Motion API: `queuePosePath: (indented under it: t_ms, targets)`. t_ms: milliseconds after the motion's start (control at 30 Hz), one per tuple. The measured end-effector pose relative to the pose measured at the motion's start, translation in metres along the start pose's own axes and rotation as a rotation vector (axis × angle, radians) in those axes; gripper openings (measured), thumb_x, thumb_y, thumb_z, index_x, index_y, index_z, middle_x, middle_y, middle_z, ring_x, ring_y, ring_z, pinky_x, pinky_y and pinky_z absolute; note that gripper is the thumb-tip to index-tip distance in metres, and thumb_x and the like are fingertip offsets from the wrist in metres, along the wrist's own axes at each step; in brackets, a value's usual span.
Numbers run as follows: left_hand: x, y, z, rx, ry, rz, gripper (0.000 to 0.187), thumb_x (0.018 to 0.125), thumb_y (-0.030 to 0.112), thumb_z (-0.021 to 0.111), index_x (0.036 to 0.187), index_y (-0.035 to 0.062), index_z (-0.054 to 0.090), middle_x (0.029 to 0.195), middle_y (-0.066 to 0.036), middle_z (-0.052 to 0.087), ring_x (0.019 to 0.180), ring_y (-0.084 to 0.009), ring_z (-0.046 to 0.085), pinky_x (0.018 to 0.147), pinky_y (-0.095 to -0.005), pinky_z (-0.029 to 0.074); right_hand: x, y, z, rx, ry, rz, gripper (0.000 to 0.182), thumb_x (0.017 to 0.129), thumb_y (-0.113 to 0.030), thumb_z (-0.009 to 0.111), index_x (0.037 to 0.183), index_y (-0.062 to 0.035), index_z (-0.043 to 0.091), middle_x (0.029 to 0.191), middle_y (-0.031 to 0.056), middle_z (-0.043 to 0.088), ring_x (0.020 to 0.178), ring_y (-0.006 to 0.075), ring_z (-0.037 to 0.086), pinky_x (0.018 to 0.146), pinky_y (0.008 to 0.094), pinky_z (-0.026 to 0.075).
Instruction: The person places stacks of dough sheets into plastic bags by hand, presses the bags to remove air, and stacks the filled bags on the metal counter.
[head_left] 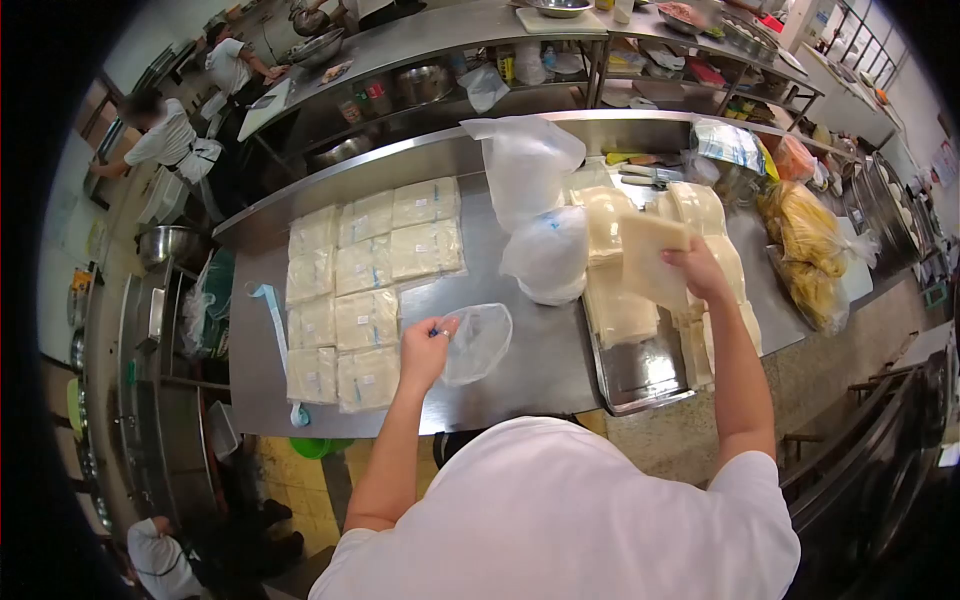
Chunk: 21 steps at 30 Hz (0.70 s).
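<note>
My left hand [428, 350] is closed on the edge of a clear plastic bag [480, 345], whose mouth gapes open over the steel table. Something small and blue shows at its fingers, too small to name. In my right hand [700, 268] is a stack of pale square dough wrappers [652, 255], tilted above a metal tray [655, 385]. More stacks of wrappers [620, 310] lie on that tray, partly hidden by my right hand and its stack. Left of my left hand, several bagged packs of wrappers [365, 318] lie flat in rows.
Two bulging white plastic bags [545, 255] stand mid-table. Yellowish filled bags [805, 250] sit at the right end. A pale blue strip [272, 315] lies along the left edge. A raised steel ledge [400, 160] runs behind. Co-workers [170, 135] stand at the far left.
</note>
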<state>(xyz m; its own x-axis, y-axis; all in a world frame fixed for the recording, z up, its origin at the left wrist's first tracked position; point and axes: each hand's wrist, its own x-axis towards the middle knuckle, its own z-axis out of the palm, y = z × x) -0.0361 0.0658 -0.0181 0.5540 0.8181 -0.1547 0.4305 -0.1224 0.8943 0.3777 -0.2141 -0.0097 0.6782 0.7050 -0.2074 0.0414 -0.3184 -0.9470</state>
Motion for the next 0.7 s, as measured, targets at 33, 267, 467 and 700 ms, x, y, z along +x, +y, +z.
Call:
queuePosePath:
  t_ms: [33, 267, 467, 700]
  targets:
    - [0.005, -0.001, -0.002, -0.014, 0.005, 0.007, 0.027, 0.092, 0.024, 0.072, 0.088, -0.0028, 0.074, 0.060, 0.002, 0.052, 0.060, -0.0081, 0.042, 0.054, -0.0295, 0.037, -0.013, -0.012, -0.002, 0.361, 0.031, 0.022, 0.037, 0.086, -0.004, 0.065, 0.122, 0.0004, 0.064, 0.106, 0.0107, 0.072, 0.093, 0.0260, 0.070, 0.084, 0.0413, 0.057]
    - [0.042, 0.005, -0.014, 0.073, 0.073, 0.149, 0.028, 0.091, 0.027, 0.073, 0.090, -0.0010, 0.074, 0.061, -0.010, 0.060, 0.058, -0.0140, 0.050, 0.057, -0.0344, 0.042, -0.085, -0.020, 0.087, 1.459, -0.117, -0.181, 0.062, 0.084, -0.001, 0.064, 0.143, -0.0006, 0.045, 0.134, 0.0214, 0.059, 0.114, 0.0394, 0.064, 0.096, 0.0529, 0.056]
    - [0.048, 0.035, -0.021, 0.130, 0.073, 0.121, 0.026, 0.092, 0.028, 0.070, 0.099, 0.0040, 0.076, 0.068, -0.015, 0.066, 0.059, -0.0219, 0.058, 0.059, -0.0359, 0.046, -0.113, -0.057, 0.192, 1.293, -0.269, 0.043, 0.063, 0.080, 0.005, 0.063, 0.141, 0.0017, 0.046, 0.132, 0.0207, 0.061, 0.118, 0.0381, 0.063, 0.100, 0.0555, 0.054]
    - [0.029, 0.024, -0.031, 0.007, -0.174, 0.266, 0.024, 0.094, 0.023, 0.069, 0.105, 0.0034, 0.075, 0.075, -0.012, 0.071, 0.064, -0.0161, 0.061, 0.064, -0.0325, 0.050, -0.125, -0.067, 0.307, 1.041, -0.415, 0.357, 0.056, 0.079, 0.005, 0.063, 0.133, 0.0053, 0.051, 0.124, 0.0198, 0.063, 0.115, 0.0345, 0.065, 0.100, 0.0492, 0.054]
